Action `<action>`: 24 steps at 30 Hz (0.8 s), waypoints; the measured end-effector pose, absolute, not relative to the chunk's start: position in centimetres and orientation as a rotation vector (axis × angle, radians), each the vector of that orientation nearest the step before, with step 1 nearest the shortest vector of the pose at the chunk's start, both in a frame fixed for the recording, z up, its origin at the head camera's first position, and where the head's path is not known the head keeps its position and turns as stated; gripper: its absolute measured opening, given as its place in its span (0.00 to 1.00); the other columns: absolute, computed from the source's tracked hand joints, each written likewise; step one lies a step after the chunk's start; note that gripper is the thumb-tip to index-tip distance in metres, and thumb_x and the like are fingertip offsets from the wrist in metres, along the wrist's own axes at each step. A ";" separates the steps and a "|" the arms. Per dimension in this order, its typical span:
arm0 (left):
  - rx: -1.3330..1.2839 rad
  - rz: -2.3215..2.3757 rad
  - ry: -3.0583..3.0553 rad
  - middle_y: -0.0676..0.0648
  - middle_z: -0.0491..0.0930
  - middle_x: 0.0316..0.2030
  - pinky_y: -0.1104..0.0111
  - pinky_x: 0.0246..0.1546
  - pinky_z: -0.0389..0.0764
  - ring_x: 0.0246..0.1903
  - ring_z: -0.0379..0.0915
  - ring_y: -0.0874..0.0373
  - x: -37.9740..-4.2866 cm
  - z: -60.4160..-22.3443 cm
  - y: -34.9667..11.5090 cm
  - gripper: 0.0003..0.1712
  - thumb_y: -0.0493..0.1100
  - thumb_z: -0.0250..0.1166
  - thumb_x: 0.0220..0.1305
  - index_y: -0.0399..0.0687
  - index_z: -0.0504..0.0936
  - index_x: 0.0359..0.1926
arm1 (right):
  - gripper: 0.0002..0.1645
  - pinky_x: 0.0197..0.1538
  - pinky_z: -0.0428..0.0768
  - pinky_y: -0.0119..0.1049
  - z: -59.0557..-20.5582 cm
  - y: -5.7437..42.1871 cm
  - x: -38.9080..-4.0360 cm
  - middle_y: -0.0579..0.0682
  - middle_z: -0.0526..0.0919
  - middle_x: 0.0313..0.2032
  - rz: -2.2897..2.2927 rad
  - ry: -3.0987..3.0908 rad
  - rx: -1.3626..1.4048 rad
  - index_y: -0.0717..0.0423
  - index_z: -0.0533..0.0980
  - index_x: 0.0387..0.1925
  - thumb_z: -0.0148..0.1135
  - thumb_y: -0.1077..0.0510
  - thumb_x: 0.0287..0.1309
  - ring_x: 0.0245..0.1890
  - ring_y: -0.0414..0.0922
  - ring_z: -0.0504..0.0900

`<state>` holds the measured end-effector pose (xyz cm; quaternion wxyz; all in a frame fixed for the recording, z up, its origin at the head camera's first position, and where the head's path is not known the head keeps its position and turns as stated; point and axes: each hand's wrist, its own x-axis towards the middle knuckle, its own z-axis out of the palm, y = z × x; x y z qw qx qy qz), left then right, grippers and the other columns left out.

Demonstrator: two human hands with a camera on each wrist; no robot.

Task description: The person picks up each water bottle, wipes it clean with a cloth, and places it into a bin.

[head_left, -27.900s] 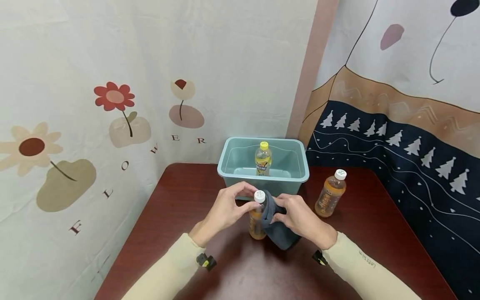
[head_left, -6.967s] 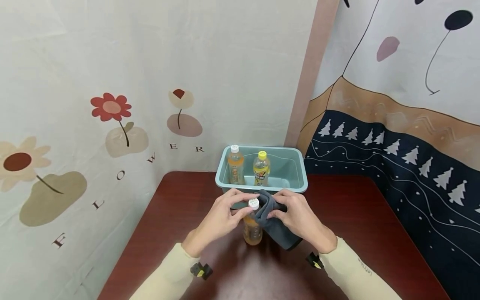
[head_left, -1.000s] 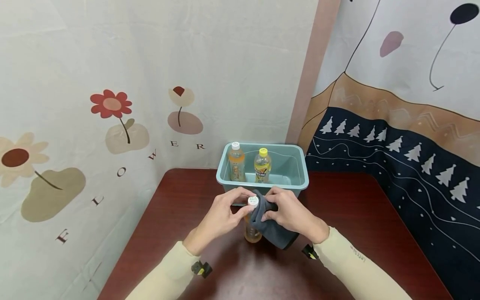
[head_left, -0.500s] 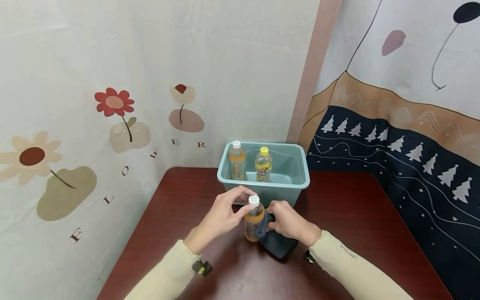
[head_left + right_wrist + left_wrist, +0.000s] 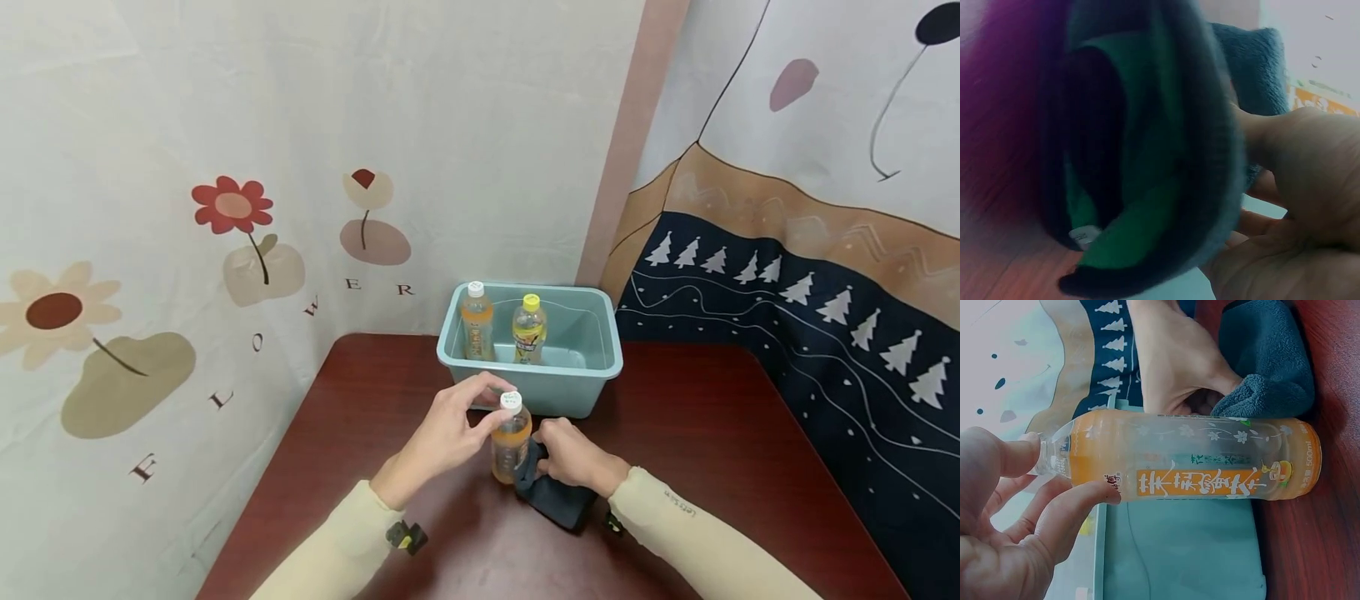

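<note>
An orange-labelled drink bottle [image 5: 512, 432] with a white cap [image 5: 511, 402] stands upright on the table in the head view. My left hand [image 5: 452, 427] pinches it at the cap and neck; in the left wrist view, a thumb and fingers lie at the neck and shoulder of the bottle [image 5: 1197, 456]. My right hand [image 5: 576, 457] grips a folded dark grey-blue cloth [image 5: 558, 502] against the bottle's lower right side. Loose folds of the cloth [image 5: 1213, 150] fill much of the right wrist view and hide part of the right fingers.
Behind the hands sits a light blue plastic bin [image 5: 558, 392]. Inside it stand another orange-labelled bottle [image 5: 477, 329] with a white cap and a yellow-capped bottle [image 5: 529, 333]. Everything rests on a dark red wooden table [image 5: 697, 467], with printed curtains [image 5: 480, 150] behind.
Over the last second the right hand slid the cloth down from the bottle's neck to its lower side. Much earlier, an orange-labelled bottle stood at the right; the bin then held only the yellow-capped one.
</note>
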<state>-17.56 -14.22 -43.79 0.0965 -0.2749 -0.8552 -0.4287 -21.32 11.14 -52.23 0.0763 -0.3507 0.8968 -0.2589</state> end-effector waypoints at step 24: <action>-0.814 -1.275 -2.532 0.52 0.92 0.53 0.53 0.60 0.96 0.52 0.94 0.57 -17.8 -44.0 -14.4 0.16 0.42 0.78 0.80 0.57 0.87 0.63 | 0.16 0.43 0.84 0.30 -46.4 12.0 -20.7 0.46 0.89 0.40 -0.965 2.741 -0.991 0.52 0.96 0.48 0.76 0.73 0.69 0.43 0.37 0.85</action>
